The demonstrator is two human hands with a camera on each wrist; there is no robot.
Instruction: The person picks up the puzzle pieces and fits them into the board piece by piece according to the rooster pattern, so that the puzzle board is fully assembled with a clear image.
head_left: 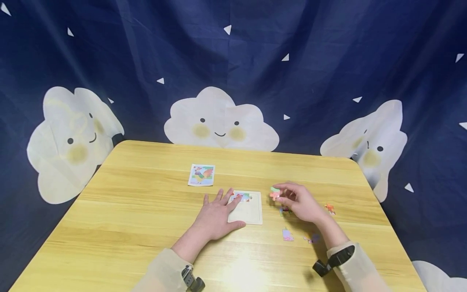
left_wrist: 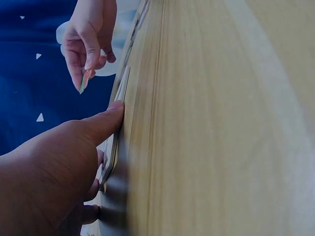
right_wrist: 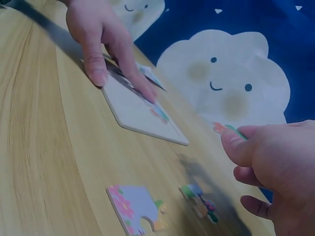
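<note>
A white puzzle tray (head_left: 245,214) lies on the table with joined jigsaw pieces (head_left: 245,197) along its far edge. My left hand (head_left: 216,217) rests on the tray's left side with fingers spread, a fingertip touching the joined pieces and the thumb on the near rim. To the right of the tray, my right hand (head_left: 300,202) pinches a red and green jigsaw piece (head_left: 275,194) between thumb and fingers. In the right wrist view that piece (right_wrist: 219,128) is held up above the table. Under the right hand lies a dark-and-green piece (head_left: 285,211), partly hidden.
A small picture card (head_left: 202,175) of a colourful bird lies behind the tray, to its left. Loose pieces lie on the right: a lilac one (head_left: 287,235), a lilac-and-yellow one (head_left: 311,238) and an orange one (head_left: 330,209). A dark blue curtain (head_left: 233,61) hangs behind the table.
</note>
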